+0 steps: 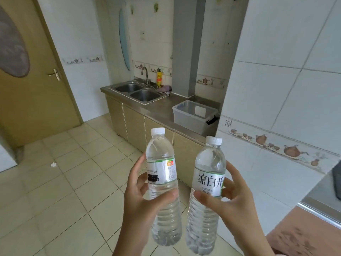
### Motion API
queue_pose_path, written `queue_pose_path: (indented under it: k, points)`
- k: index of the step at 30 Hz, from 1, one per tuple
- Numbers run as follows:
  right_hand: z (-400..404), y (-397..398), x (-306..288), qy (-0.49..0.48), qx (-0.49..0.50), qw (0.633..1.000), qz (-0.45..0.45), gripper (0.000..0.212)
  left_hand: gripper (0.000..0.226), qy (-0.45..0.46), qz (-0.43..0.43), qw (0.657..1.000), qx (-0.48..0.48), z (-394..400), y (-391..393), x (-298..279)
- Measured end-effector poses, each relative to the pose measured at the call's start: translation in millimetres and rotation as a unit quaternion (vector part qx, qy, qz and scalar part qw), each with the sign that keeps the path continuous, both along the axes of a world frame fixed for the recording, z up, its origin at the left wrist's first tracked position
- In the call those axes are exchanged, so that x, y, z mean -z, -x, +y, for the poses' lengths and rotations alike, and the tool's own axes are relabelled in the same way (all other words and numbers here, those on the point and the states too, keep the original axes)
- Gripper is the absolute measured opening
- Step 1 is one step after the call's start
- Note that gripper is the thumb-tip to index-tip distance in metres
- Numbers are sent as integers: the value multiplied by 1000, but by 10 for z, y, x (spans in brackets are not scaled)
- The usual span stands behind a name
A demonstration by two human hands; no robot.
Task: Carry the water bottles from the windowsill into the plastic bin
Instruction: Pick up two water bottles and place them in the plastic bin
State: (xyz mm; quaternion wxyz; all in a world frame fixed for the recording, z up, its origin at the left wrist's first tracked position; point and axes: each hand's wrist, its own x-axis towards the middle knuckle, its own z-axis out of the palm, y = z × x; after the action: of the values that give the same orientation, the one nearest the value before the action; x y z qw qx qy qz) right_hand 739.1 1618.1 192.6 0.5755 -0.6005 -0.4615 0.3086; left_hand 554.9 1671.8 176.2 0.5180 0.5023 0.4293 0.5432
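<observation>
The left hand (142, 191) grips one water bottle (163, 183) around its middle, and the right hand (228, 198) grips the other water bottle (207, 191) the same way — both upright, caps on, side by side in the air. They look full, so a bit heavy, and the thin plastic may squish and slip. Holding at the label seems best. The plastic bin (193, 115) sits open on the steel counter (158, 109), far ahead of the hands — past it is the double sink (137, 92). Nothing seems to block the way.
</observation>
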Motion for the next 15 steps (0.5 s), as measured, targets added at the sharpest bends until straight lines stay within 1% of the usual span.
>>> queue_pose_path:
  k: [3, 7, 11, 15]
  points:
    - [769, -167, 96, -12, -28, 1000, 6, 83, 104, -4, 6, 1000, -19, 649, -199, 58]
    - [1790, -409, 171, -2, -66, 997, 27, 81, 103, -18, 31, 999, -39, 1539, -450, 63]
    - [2698, -562, 141, 3, -79, 997, 7, 84, 101, -18, 34, 998, -57, 2356, -619, 43]
    - [3488, -671, 126, 8, -75, 997, -11, 84, 102, 2, 24, 997, -69, 3131, -676, 84]
